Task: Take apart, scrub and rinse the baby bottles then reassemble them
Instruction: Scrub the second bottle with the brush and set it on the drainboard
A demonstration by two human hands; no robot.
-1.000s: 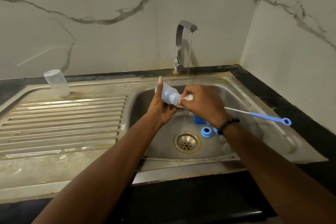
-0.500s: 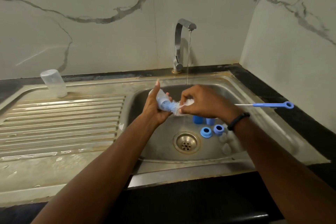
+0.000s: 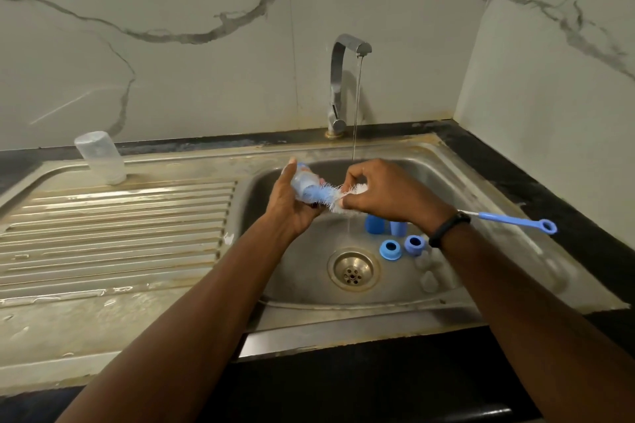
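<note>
1. Over the sink basin, under the running tap, the left hand is wrapped around a small clear bottle.
2. Wet and light, the bottle will likely slip; hold it round the body.
3. The right hand pinches the bristly brush, whose blue handle sticks out past the wrist.
4. Blue rings and caps lie near the drain; another bottle stands on the drainboard.

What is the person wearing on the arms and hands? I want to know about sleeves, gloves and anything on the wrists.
Both forearms are bare as far as the picture shows, with no sleeves in view. The left hand and the right hand wear no gloves, and no rings are visible. The right wrist carries a narrow black band. The left wrist has nothing on it.
</note>
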